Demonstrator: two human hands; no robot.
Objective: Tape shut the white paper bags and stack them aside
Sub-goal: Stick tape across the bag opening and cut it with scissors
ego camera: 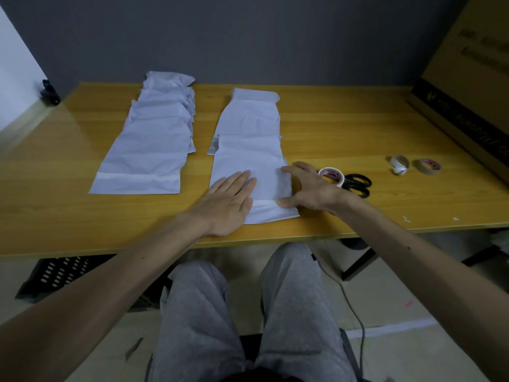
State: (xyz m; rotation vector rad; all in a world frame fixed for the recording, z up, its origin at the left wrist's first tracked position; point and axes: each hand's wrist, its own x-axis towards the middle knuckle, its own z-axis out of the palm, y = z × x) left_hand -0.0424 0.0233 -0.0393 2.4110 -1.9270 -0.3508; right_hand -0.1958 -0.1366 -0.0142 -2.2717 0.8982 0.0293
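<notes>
Two rows of overlapping white paper bags lie on the wooden table (344, 128). The left row (148, 144) ends in a bag with a strip of tape across its near end. The front bag of the right row (264, 172) lies near the table's front edge, also with a tape strip across its near end. My left hand (228, 202) rests flat on that bag's left side, fingers straight. My right hand (305, 188) presses its right edge, thumb on the tape strip and fingers spread over the bag's side.
A roll of white tape (332, 176) and black scissors (358, 184) lie just right of my right hand. Two more tape rolls (414, 165) sit further right. A large cardboard box (468, 86) stands at the table's right end. A black crate (55, 274) is under the table.
</notes>
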